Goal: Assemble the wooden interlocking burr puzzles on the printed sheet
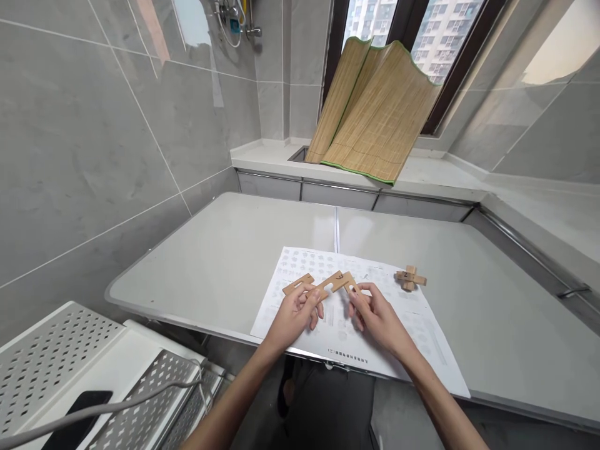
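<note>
My left hand (300, 310) pinches a flat notched wooden puzzle piece (334, 282) that bears a dark mark near its far end. Between the fingers of my right hand (374, 312) is a second wooden puzzle piece (349, 283), its top meeting the end of the first one. A third wooden piece (299, 283), with a slot in it, lies on the paper just beyond my left hand. To the right, an assembled wooden cross-shaped puzzle (410, 278) rests at the paper's edge. Under both hands spreads a printed instruction sheet (300, 325).
The sheet lies on a white folding table (197, 250) with a centre seam. Behind it, a folded bamboo mat (379, 112) leans on the window ledge (431, 172). At lower left stand a white perforated rack (56, 337), a dark phone (77, 419) and a grey cable (135, 400).
</note>
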Demonstrator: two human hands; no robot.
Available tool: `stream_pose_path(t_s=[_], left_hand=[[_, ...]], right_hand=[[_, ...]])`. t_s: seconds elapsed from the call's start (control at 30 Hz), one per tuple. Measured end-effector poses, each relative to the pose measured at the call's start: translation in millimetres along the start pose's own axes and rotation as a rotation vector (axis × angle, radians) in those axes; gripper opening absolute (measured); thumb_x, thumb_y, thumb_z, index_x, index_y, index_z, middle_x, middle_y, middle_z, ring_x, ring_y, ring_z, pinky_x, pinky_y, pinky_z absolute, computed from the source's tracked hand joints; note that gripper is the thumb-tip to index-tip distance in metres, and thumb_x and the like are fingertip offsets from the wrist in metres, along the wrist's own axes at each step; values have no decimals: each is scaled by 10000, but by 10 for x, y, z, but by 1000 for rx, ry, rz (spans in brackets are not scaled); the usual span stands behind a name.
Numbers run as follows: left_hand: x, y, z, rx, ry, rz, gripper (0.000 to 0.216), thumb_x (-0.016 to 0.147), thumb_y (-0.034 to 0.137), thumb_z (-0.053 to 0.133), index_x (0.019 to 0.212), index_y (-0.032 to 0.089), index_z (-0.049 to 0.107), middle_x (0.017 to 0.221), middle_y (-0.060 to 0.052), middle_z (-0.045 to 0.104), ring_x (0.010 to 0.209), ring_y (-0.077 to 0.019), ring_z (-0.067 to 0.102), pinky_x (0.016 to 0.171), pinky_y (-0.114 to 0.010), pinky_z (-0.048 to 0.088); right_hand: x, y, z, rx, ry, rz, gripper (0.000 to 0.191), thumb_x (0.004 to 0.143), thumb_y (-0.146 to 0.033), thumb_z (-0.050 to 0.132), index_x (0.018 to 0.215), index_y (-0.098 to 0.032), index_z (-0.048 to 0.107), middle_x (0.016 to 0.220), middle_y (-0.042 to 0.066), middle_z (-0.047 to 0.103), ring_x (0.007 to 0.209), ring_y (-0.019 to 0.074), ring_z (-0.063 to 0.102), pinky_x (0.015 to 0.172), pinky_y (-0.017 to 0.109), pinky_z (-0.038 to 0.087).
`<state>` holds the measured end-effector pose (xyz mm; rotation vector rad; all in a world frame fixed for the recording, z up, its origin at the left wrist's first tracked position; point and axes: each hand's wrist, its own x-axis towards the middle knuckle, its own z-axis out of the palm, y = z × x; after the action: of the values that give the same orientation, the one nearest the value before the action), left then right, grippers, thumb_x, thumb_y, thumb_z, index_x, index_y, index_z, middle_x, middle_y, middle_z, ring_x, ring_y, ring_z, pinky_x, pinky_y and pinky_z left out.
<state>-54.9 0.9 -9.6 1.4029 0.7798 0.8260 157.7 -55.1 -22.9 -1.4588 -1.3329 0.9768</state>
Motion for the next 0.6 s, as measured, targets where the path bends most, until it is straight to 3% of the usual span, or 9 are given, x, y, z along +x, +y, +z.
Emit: stream_pose_path(t_s=[0.1,0.23,0.43,0.53,0.6], left_hand=[[48,-45,131,1,-47,-19,438,971,633,576,967,196,557,692,29,629,440,-76,478,499,-240,351],[70,-58,237,56,-71,-15,415,980,610,574,944,196,570,663,37,604,458,-81,464,525,-240,369],[34,-28,291,167,-89,-14,401,972,598,590,907,202,601,613,44,540,553,-117,480,588,-244,386],[23,-22,302,200,-69,-13,386,974,580,590,902,201,618,608,43,550,562,-121,495,597,-242,394],[19,-26,307,206,-45,-11,372,978,564,587,899,201,616,612,41,557,557,-119,493,585,-238,386]], right_hand=[[-105,17,22,205,88,16,476,973,-708,537,1084,-246,566,695,-45,545,494,126,424,491,279,352],[-179,44,58,383,115,17,453,998,-693,515,910,-250,542,730,-32,493,498,105,384,444,267,297],[-216,139,60,294,143,41,506,1045,-698,367,839,-262,520,661,-32,442,509,142,379,488,304,339],[-233,150,64,226,144,43,526,1056,-690,325,1083,-268,639,700,-9,521,529,164,446,498,316,388],[-245,143,72,162,142,4,580,1071,-663,287,1377,-275,592,837,38,635,644,202,586,559,333,481]])
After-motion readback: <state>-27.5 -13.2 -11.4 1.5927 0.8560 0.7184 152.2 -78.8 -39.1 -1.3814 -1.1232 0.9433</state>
